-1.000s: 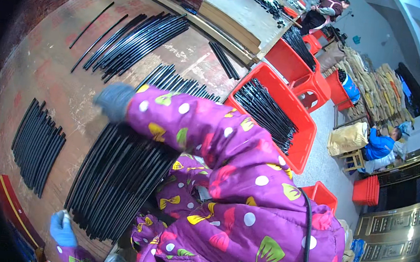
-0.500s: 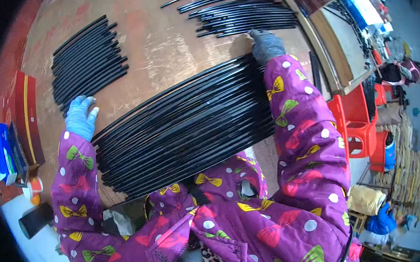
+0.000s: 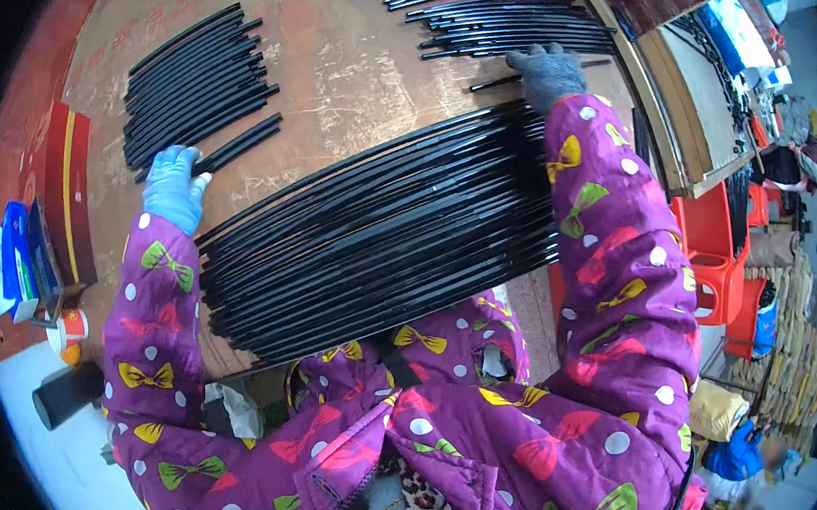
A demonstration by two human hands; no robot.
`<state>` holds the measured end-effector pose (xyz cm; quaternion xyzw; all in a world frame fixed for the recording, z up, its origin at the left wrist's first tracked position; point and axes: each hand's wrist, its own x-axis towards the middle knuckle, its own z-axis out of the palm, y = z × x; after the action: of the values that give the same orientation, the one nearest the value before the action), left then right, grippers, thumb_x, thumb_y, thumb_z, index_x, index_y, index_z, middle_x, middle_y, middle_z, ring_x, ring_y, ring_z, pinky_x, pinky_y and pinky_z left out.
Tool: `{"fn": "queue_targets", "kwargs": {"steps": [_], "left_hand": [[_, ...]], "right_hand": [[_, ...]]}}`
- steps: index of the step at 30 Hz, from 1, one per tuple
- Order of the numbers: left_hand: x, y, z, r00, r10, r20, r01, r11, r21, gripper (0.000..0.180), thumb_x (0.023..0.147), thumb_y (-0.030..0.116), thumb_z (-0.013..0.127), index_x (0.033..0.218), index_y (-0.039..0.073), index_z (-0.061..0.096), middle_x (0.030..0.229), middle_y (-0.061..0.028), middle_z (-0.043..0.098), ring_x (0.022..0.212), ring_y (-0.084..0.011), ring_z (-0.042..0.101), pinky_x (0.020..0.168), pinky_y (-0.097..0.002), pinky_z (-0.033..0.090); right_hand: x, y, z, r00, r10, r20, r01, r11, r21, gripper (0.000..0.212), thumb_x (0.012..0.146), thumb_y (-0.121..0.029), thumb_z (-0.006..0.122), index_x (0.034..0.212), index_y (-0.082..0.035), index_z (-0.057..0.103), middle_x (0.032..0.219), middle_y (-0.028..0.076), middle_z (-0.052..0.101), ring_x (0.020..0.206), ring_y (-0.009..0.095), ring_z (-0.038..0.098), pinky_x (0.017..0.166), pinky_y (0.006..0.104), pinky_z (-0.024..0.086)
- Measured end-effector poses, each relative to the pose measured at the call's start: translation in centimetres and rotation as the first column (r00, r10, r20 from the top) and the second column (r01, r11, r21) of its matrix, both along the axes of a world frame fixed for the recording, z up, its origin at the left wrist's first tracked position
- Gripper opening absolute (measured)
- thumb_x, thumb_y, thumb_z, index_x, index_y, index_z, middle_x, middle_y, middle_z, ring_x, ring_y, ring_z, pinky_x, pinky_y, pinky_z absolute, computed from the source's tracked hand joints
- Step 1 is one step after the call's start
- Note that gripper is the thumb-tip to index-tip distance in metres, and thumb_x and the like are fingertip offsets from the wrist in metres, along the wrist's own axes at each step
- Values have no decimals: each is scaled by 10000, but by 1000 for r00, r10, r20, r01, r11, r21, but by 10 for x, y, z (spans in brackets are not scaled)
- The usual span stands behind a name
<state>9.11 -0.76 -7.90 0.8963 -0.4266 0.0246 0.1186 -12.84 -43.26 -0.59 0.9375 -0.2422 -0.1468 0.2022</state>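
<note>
A wide bundle of long, thin black rods [image 3: 382, 224] lies across the near part of the table, between my forearms. My left hand [image 3: 174, 186], in a light blue glove, is at the near end of a stack of shorter black rods [image 3: 200, 86]. Its thumb and fingers close around the end of two or so loose black rods [image 3: 241, 146] that slant away from it. In a grey glove, my right hand [image 3: 549, 73] curls over a single black rod [image 3: 493, 83], whose ends show on both sides. Just beyond it is another group of black rods [image 3: 516, 24].
The brown worn tabletop [image 3: 346, 84] has a wooden edge [image 3: 669, 113] on the right. Red plastic chairs [image 3: 715, 253] stand beyond it. On the left are a red box [image 3: 69, 191] and a blue packet [image 3: 18, 255]. Another person [image 3: 810, 166] is far right.
Loose short rods now lie between my left hand and the long bundle, and a rod shows under my right hand. The table and piles appear shifted slightly right and upward.
</note>
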Motion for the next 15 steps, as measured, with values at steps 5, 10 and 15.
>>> {"fn": "queue_targets", "kwargs": {"steps": [5, 10, 15], "left_hand": [[-8, -7, 0, 996, -80, 46, 82, 996, -45, 286, 693, 87, 624, 960, 72, 524, 959, -98, 534, 917, -292, 495, 804, -365, 400], [-6, -6, -3, 999, -12, -33, 14, 998, 65, 272, 703, 126, 622, 964, 99, 548, 1009, -100, 523, 969, -286, 477, 837, -365, 395], [-10, -6, 0, 988, 22, 156, -62, 965, 255, 247, 723, 172, 614, 956, 100, 571, 1119, -130, 477, 1035, -294, 448, 866, -380, 390]], "right_hand": [[-16, 12, 8, 960, 262, 98, -258, 965, -56, 402, 776, -53, 465, 1129, -245, 474, 979, 110, 560, 943, 273, 532, 791, 405, 407], [-24, 73, 21, 886, 348, 307, -402, 905, 135, 328, 735, 3, 456, 1006, -178, 497, 859, 121, 546, 803, 306, 574, 688, 406, 461], [-45, 113, 19, 855, 254, 453, -415, 859, 302, 303, 698, 0, 500, 963, -145, 517, 866, 136, 543, 794, 338, 567, 662, 409, 465]]}}
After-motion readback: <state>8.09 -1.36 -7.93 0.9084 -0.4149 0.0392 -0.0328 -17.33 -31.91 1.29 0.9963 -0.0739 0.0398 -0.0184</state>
